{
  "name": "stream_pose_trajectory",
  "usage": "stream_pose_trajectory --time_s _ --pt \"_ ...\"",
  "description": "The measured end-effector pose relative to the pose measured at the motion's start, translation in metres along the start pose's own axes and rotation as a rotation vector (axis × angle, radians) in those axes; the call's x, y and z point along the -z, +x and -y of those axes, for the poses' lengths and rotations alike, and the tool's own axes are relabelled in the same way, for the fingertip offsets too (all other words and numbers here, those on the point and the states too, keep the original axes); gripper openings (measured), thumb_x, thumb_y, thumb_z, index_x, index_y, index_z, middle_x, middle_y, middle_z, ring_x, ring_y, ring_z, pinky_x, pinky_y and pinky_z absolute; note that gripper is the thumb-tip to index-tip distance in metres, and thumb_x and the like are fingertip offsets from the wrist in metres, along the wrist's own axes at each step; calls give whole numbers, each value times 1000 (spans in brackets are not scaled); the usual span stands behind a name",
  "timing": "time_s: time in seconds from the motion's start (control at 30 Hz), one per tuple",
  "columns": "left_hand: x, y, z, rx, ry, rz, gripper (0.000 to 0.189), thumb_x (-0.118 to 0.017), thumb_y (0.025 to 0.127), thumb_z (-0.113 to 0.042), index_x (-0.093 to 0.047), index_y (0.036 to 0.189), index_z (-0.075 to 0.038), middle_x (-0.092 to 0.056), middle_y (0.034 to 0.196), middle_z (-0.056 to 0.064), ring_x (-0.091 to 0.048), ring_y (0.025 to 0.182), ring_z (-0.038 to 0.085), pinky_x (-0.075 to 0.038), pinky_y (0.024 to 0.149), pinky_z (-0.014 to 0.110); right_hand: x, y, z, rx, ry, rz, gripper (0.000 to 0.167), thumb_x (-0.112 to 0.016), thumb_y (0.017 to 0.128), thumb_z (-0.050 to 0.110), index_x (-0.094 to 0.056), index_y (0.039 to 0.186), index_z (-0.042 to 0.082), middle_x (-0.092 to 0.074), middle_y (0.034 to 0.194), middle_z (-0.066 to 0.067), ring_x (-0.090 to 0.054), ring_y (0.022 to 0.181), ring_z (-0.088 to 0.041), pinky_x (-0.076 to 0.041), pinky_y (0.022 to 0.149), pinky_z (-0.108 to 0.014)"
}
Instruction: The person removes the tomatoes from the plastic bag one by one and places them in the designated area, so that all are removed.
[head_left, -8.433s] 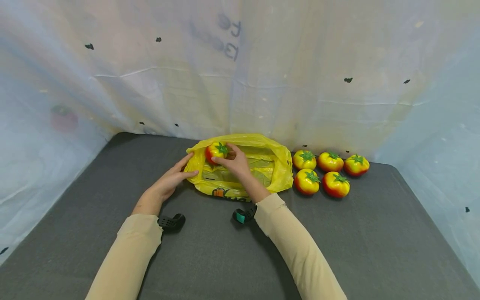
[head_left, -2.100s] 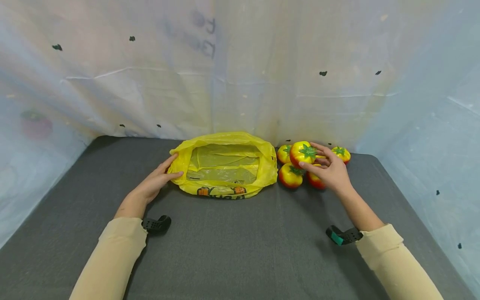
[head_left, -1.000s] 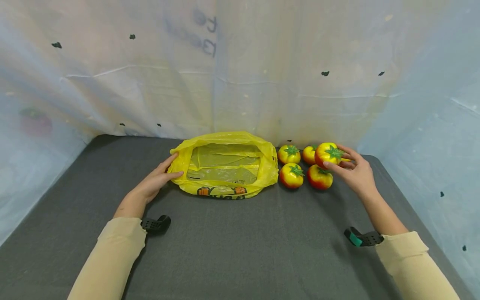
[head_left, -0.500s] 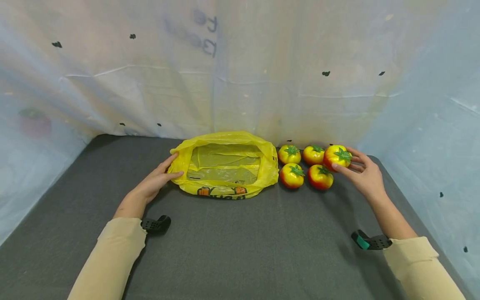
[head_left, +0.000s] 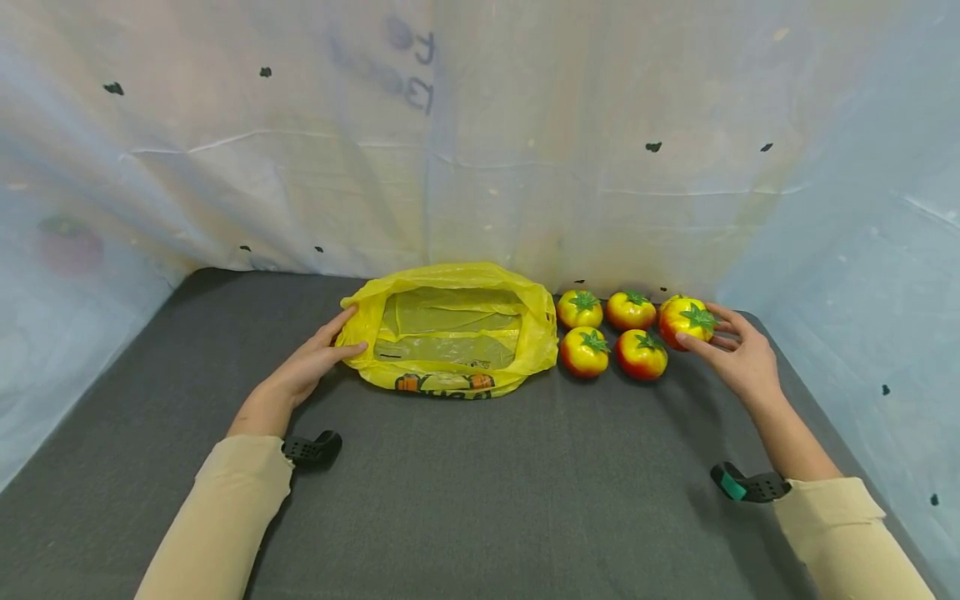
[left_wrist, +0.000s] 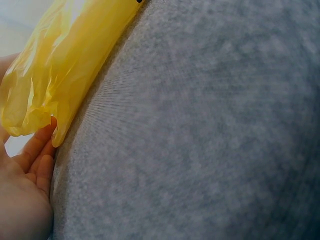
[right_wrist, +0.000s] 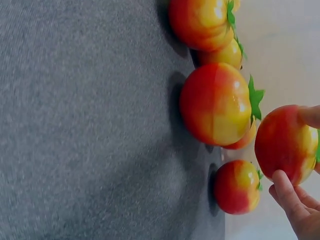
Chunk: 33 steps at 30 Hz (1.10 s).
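Observation:
In the head view, my left hand (head_left: 303, 371) holds the left rim of a yellow plastic bag (head_left: 453, 379) lying with its mouth open upward. The left wrist view shows fingers (left_wrist: 37, 150) at the edge of the bag (left_wrist: 65, 65). My right hand (head_left: 738, 358) grips a shiny red-and-yellow tomato (head_left: 682, 323) with green leaves, thumb in front and fingers behind. In the right wrist view this held tomato (right_wrist: 282, 142) hangs above the table, with another tomato (right_wrist: 235, 190) standing beneath it. That lower one is mostly hidden behind the held one in the head view.
Right of the bag stand a back-left tomato (head_left: 579, 310), a back-middle tomato (head_left: 630, 311), a front-left tomato (head_left: 585, 352) and a front-right tomato (head_left: 641, 355). A plastic sheet wall (head_left: 510, 167) rises behind the dark table (head_left: 480, 492). Side sheets close in left and right.
Earlier, my right hand held a tomato inside the bag; then it carried a tomato right, over the others. Lately it has moved further right and slightly lower. My left hand stays at the rim.

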<state>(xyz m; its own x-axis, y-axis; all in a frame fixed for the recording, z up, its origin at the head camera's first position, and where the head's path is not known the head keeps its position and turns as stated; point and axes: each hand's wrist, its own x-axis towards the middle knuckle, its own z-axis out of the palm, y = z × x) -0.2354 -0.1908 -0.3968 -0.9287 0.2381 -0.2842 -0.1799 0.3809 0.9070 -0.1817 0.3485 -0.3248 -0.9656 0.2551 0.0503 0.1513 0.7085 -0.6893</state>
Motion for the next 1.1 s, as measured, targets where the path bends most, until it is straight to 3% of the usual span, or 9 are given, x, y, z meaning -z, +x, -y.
stream_pose_trajectory --time_s 0.6,1.1 --pt "0 0 0 1 -5 -4 82 -54 98 -33 6 154 -34 21 159 10 17 145 38 0 112 66 -1 1 -29 -39 -117 23 83 -58 90 52 -26 152 7 -35 141 -36 -42 124 -53 -43 91 -62" --pt "0 0 1 -19 -1 -3 82 -54 98 -32 5 155 -31 19 159 12 15 145 38 -2 113 64 -8 1 -42 -106 -152 44 84 -55 90 55 -27 150 3 -35 140 -37 -41 125 -51 -44 92 -60"
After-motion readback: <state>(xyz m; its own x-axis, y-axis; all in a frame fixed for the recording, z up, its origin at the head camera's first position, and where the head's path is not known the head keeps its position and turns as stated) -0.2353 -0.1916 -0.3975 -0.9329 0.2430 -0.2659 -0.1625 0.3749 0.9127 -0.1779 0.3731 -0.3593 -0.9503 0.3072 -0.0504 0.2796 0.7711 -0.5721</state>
